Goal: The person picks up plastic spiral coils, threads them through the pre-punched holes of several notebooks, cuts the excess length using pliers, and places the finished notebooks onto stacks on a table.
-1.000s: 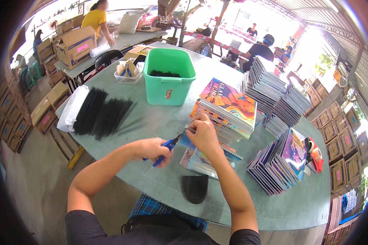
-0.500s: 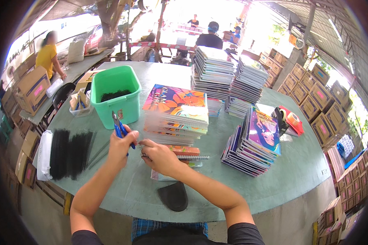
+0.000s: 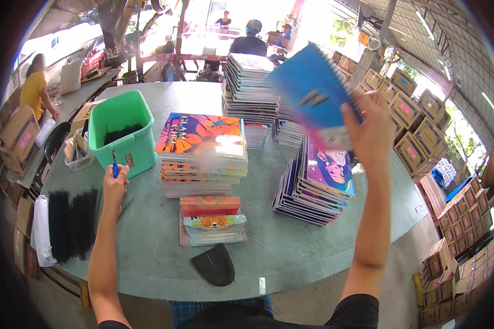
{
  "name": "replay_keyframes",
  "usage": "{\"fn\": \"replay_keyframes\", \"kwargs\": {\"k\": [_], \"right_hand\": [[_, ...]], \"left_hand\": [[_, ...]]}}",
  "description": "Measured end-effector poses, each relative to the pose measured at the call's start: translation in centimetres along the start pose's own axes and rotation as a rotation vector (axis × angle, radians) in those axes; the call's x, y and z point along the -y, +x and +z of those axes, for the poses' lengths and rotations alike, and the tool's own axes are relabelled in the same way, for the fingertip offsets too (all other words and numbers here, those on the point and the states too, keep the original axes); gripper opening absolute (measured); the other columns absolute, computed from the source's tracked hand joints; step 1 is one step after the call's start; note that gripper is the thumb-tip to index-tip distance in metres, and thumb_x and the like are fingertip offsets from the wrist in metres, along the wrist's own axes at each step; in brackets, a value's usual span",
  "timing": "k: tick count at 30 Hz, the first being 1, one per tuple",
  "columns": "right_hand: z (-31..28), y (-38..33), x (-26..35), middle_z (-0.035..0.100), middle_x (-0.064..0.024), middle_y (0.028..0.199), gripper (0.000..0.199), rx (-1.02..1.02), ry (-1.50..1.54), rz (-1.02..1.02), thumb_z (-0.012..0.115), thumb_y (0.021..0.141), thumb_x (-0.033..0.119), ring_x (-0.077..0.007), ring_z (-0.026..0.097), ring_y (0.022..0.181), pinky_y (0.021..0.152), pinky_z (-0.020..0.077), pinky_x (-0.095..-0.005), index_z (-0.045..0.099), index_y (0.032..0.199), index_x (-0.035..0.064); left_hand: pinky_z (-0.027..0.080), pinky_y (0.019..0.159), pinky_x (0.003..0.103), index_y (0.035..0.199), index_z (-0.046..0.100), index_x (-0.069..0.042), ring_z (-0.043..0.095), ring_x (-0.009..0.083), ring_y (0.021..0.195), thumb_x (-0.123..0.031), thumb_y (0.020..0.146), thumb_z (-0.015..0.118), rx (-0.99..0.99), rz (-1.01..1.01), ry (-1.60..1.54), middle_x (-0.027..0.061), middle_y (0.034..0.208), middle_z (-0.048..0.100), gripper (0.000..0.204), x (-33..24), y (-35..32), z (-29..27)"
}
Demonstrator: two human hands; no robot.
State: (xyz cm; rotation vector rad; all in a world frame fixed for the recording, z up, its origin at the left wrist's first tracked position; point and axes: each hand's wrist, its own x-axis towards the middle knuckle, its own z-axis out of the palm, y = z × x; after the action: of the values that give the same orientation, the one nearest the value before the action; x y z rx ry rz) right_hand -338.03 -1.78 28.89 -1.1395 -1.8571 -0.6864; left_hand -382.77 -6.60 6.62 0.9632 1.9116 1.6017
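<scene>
**Blue notebook lifted over the stacks, blue tool held by the green bin**

The right hand [image 3: 374, 129] was raised above the far right of the round grey-green table [image 3: 291, 257], its fingers closed on the lower edge of a blue spiral notebook [image 3: 313, 90], which was tilted and blurred in the air above the notebook stacks [image 3: 318, 186]. The left hand [image 3: 115, 186] rested on the table at the left, fingers curled round a small blue-handled tool [image 3: 114, 166] pointing upward.

To do this well, it seemed wise to keep the notebook's edge pinched firmly, bring it down flat and square on a pile, and keep the tool's tip clear of the covers.

Just beyond the left hand stood a green plastic bin [image 3: 127, 148], open-topped, with dark pieces lying low inside, too dim to identify. A small clear tray [image 3: 77, 156] of oddments sat at its left. Cardboard boxes [image 3: 417, 131] were stacked beyond the table at right, closed.
</scene>
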Motion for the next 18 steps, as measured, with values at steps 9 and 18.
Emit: {"fn": "replay_keyframes", "kwargs": {"k": [9,18], "right_hand": [[12.5,-5.7,-6.3,0.062,-0.0253,0.101,0.035,0.769,-0.183,0.479,0.059,0.075,0.022,-0.0377,0.061,0.096,0.084,0.0492,-0.0424,0.061,0.098,-0.0045],[15.4,-5.2,-8.4,0.063,-0.0234,0.097,0.046,0.804,-0.269,0.358,0.064,0.074,0.034,-0.0377,0.061,0.095,0.085,0.0485,-0.0419,0.061,0.102,-0.0027]], "left_hand": [[0.043,0.071,0.036,0.101,0.052,-0.002,0.054,0.0254,0.08,-0.028,0.079,0.066,0.113,0.328,0.423,0.0108,0.086,0.054,0.037,9.1,-6.7,1.5],[0.032,0.09,0.047,0.111,0.054,-0.002,0.044,0.0321,0.104,-0.044,0.079,0.059,0.1,0.561,0.914,0.0148,0.106,0.05,0.053,11.1,-15.2,1.3]]}}
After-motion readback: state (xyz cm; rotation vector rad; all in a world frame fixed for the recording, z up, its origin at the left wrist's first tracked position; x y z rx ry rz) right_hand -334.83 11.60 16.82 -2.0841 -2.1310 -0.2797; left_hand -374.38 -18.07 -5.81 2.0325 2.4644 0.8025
